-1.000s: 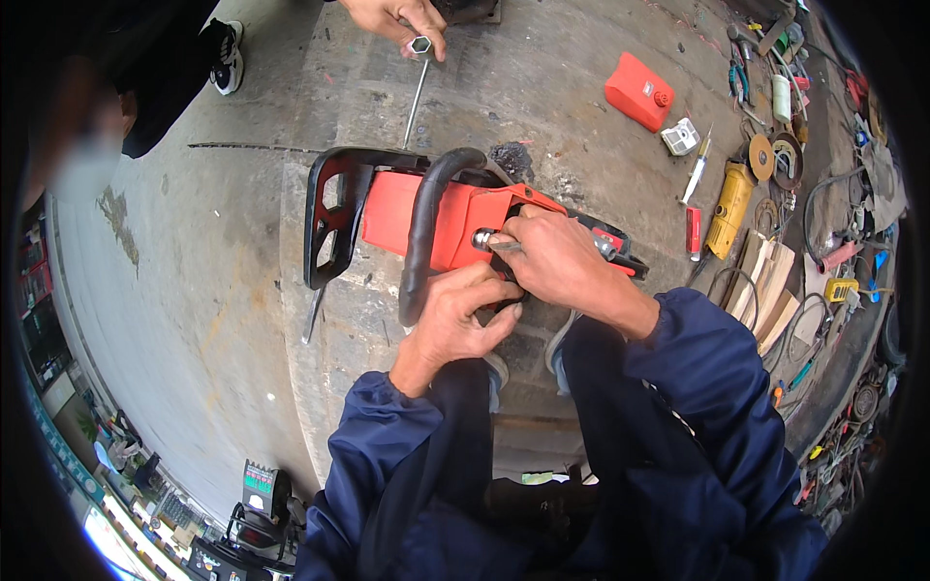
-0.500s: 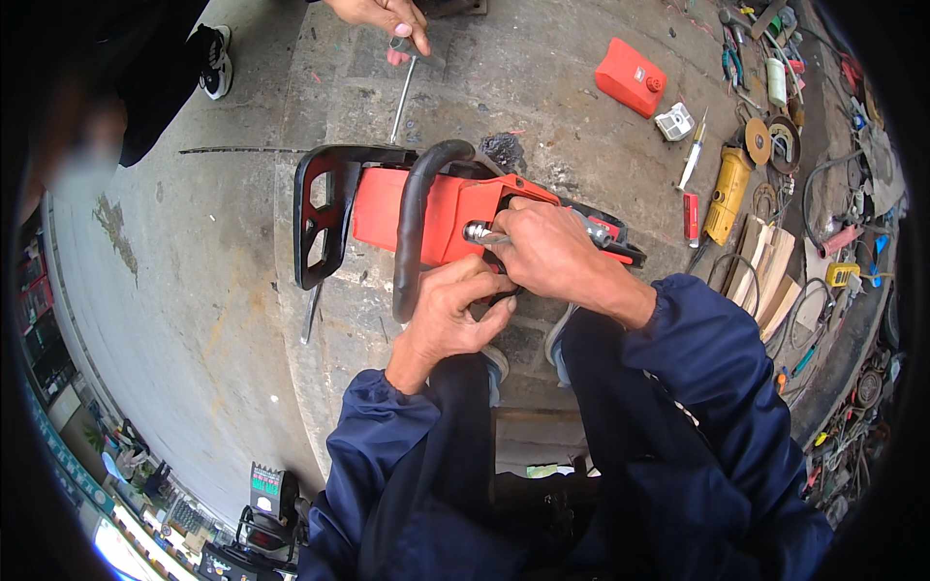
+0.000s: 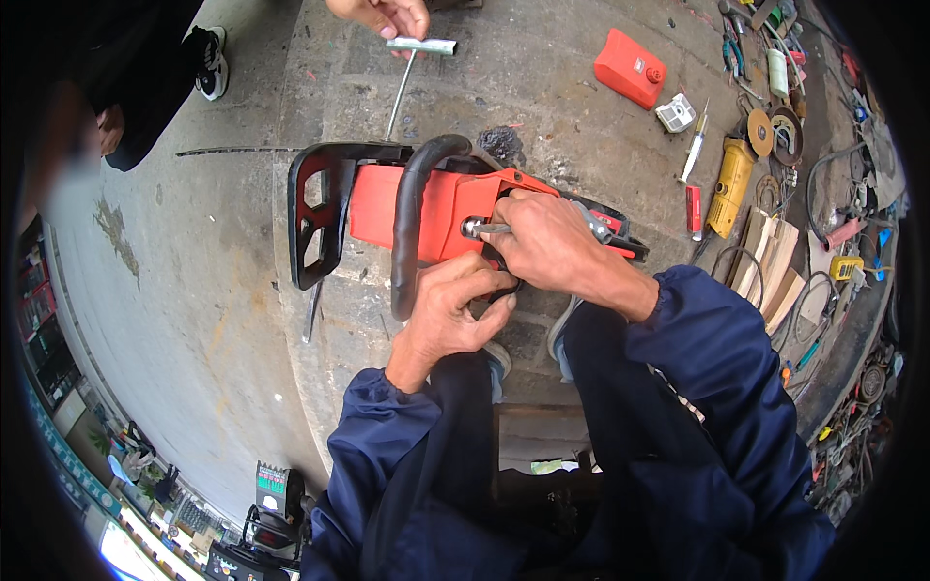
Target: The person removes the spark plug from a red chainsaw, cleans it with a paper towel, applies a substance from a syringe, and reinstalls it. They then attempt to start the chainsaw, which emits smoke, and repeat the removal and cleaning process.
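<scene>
A red chainsaw (image 3: 380, 208) lies on the ground in front of me, with a black rear handle (image 3: 298, 208) and a black curved front handle (image 3: 407, 228). My right hand (image 3: 547, 237) is closed around a slim grey metal tool (image 3: 496, 229), whose end meets a shiny round fitting (image 3: 472, 227) in the red housing. My left hand (image 3: 450, 305) rests at the saw's near side, thumb and fingers pinched together; whatever lies between them is hidden. Beyond the saw, another person's hand (image 3: 392, 15) touches a T-shaped wrench (image 3: 421, 45) standing with its shaft downward.
A red plastic tank (image 3: 628, 70), a white part (image 3: 675, 114), a syringe (image 3: 695, 145), a red box (image 3: 694, 211) and a yellow angle grinder (image 3: 733, 189) lie to the right. Wood strips (image 3: 765, 257) and scattered tools are farther right. A thin rod (image 3: 312, 312) lies left of the saw.
The other person's hand has loosened and lifted slightly, and the wrench's crossbar has turned sideways into view. The tool in my right hand has tilted a little; my left hand stays put.
</scene>
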